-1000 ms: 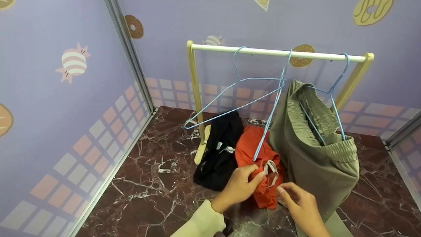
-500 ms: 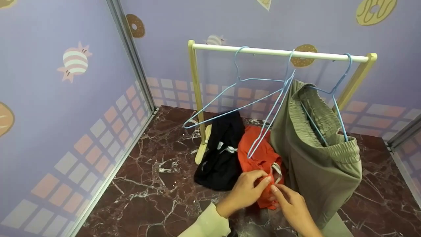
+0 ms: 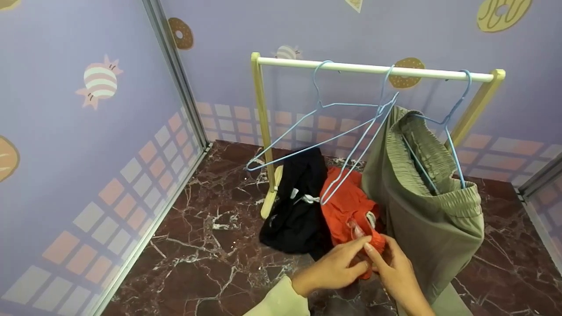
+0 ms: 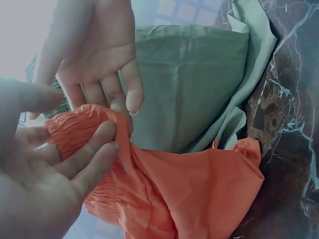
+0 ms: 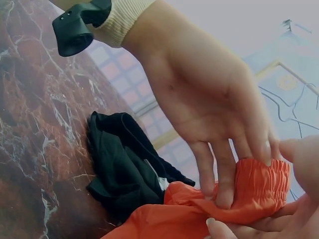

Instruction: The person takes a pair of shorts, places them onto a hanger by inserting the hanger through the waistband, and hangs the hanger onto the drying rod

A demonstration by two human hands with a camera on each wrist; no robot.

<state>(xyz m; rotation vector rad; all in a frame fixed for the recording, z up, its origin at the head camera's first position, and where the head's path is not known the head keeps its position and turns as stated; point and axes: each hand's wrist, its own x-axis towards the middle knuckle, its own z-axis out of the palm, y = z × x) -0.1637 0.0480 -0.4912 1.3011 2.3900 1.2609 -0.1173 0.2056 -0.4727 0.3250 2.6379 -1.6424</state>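
Orange-red shorts point(image 3: 344, 215) with a gathered elastic waistband and a pale drawstring lie bunched before me in the head view. My left hand point(image 3: 331, 267) grips the waistband from the left, fingers over the cloth. From the other side my right hand point(image 3: 397, 272) pinches it with the thumb, the hands almost touching. In the left wrist view the shorts' leg point(image 4: 209, 184) spreads out below the hands. The waistband point(image 5: 261, 186) shows between both hands in the right wrist view. A bare blue hanger point(image 3: 384, 81) dangles just above the shorts, its lower end overlapping them in view.
A white rail point(image 3: 298, 64) on wooden posts also carries another bare blue hanger point(image 3: 307, 145) at left. Grey-green trousers point(image 3: 432, 237) hang at right. A black garment point(image 3: 298, 228) with white cord lies left of the shorts on the marbled floor point(image 3: 197, 245).
My right hand has come in from the right and taken hold of the waistband. Both hands have shifted it slightly right. The middle hanger's lower end has swung left, away from my left hand.
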